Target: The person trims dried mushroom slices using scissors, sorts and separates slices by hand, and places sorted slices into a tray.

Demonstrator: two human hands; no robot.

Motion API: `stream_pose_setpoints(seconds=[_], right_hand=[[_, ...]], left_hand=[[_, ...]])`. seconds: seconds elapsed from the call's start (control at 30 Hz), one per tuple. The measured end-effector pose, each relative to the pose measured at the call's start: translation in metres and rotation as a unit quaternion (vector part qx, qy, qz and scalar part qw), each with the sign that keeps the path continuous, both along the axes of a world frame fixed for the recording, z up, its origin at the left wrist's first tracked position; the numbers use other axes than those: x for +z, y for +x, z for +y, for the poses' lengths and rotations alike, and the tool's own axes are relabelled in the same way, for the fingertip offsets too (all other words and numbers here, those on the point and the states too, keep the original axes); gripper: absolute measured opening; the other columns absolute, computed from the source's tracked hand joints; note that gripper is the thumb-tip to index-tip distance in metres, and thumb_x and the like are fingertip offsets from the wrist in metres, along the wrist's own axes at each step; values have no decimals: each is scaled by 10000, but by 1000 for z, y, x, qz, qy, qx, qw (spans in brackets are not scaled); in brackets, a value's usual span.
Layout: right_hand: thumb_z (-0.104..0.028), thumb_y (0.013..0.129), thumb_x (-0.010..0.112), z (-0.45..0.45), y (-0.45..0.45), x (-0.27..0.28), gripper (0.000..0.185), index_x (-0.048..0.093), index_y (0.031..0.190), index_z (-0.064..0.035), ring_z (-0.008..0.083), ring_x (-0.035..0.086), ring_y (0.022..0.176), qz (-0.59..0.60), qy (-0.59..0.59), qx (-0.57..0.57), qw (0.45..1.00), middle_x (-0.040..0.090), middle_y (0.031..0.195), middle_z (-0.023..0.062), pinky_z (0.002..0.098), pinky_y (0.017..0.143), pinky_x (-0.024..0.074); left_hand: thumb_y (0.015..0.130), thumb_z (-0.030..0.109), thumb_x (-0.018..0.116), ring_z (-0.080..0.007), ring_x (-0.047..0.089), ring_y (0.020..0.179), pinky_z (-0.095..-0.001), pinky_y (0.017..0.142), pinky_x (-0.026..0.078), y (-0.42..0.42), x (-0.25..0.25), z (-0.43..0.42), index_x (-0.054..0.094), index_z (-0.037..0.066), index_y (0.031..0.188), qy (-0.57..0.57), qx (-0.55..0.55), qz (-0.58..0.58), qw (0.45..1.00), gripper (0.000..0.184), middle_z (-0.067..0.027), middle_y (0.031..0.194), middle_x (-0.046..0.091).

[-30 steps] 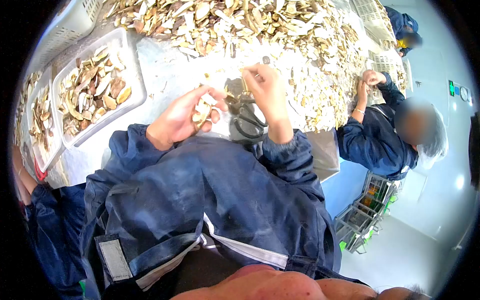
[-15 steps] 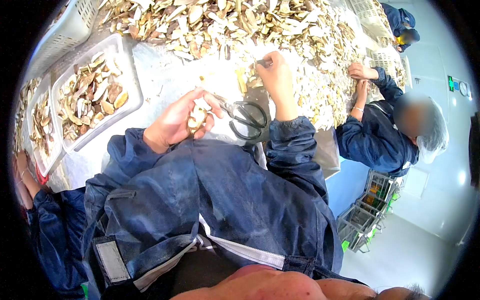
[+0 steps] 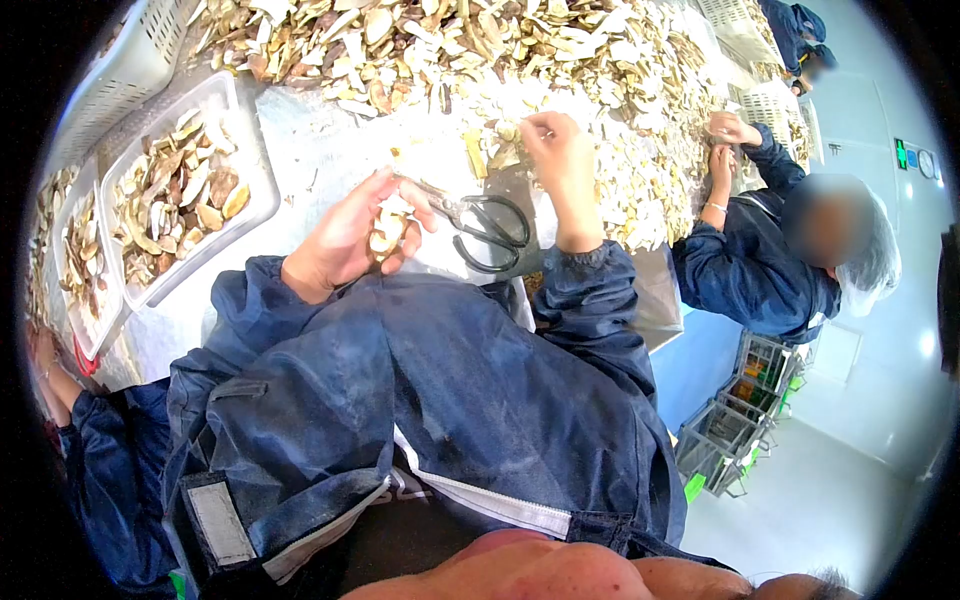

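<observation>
My left hand (image 3: 345, 235) is closed around pale slices of dried mushroom (image 3: 390, 228), held palm up close to my jacket. Black-handled scissors (image 3: 492, 235) lie on the table to its right. Their blades point toward my left fingertips, and I cannot tell whether they touch. My right hand (image 3: 562, 155) hovers over the near edge of the mushroom pile, fingers loosely curled with thumb and forefinger apart. No piece shows between them. A tan mushroom piece (image 3: 508, 152) and a yellowish strip (image 3: 475, 155) lie just left of it.
A large heap of dried mushroom slices (image 3: 440, 45) covers the back of the table. Plastic tubs of slices stand left, the nearer tub (image 3: 262, 180) beside my left arm. Slotted white baskets (image 3: 150, 60) stand behind. A co-worker (image 3: 755, 240) works at the right; another person's sleeve (image 3: 115, 450) shows at left.
The dark piece in my right fingers is gone from them, and that hand has shifted slightly right, its fingers loosened. My left hand keeps its slices, almost unmoved.
</observation>
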State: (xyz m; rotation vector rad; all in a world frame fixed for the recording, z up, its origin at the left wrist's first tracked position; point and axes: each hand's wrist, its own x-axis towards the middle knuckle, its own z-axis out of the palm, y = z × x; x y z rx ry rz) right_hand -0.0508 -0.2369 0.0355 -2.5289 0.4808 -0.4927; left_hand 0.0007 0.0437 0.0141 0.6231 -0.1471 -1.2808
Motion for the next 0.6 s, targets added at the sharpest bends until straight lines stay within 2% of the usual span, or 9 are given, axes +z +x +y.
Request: stream_pose_setpoints(seconds=[0.1,0.13,0.23,0.27,0.37,0.4,0.5,0.53,0.6], right_hand=[[-221,833,728,14,2,-3,224,726,969,-44,281,668,754,20,-106,22,994,689,848,151,349,696,520],[-224,822,727,12,4,-8,220,715,929,-32,274,655,733,15,-121,26,992,676,815,145,357,672,515],[-192,787,737,9,5,-8,184,699,880,-37,334,654,788,66,3,2,998,664,822,153,411,696,519],[-160,781,745,6,4,-8,185,686,877,-13,246,671,717,67,62,2,996,681,763,128,343,660,526],[-113,806,738,23,-3,15,158,674,881,9,132,649,688,73,253,12,965,684,720,75,260,644,514],[-86,833,730,38,-3,29,137,671,898,19,69,623,709,63,319,36,945,669,725,34,216,637,497],[-58,837,720,70,-4,32,122,673,919,20,88,633,687,56,462,171,868,685,748,38,220,624,505],[-107,878,713,73,-3,30,151,670,963,10,82,624,744,81,469,189,859,680,796,27,243,660,502],[-136,892,699,75,11,39,168,677,960,16,85,625,746,102,319,117,935,679,782,33,255,648,500]], left_hand=[[1067,430,324,-136,628,690,-238,432,476,-1,-5,1,585,1,1008,4,-4,0,1000,505,-115,932,641],[1068,412,336,-134,628,696,-237,435,477,-1,-4,3,587,1,1014,6,-6,2,1000,484,-114,931,639],[1063,336,383,-130,626,704,-230,445,477,-3,4,4,590,0,1028,25,-15,-27,999,396,-110,931,634],[1054,287,419,-123,625,712,-229,446,478,-4,4,4,592,-1,1034,22,-19,-25,999,336,-109,934,629],[1057,318,402,-115,622,688,-234,444,484,-5,4,2,595,7,1016,33,-46,-44,997,369,-102,924,631],[1060,396,368,-114,618,654,-232,442,486,0,-3,4,591,19,1027,37,-98,-62,993,439,-95,928,644],[1060,439,355,-128,636,714,-240,478,476,-2,3,2,607,35,1078,19,-32,47,998,477,-87,955,652],[1054,468,347,-134,637,720,-254,478,476,-2,3,2,605,48,1081,29,-20,75,997,494,-84,960,656],[1056,461,346,-134,622,697,-256,460,474,-2,-2,1,586,45,1067,29,14,64,997,481,-87,963,652]])
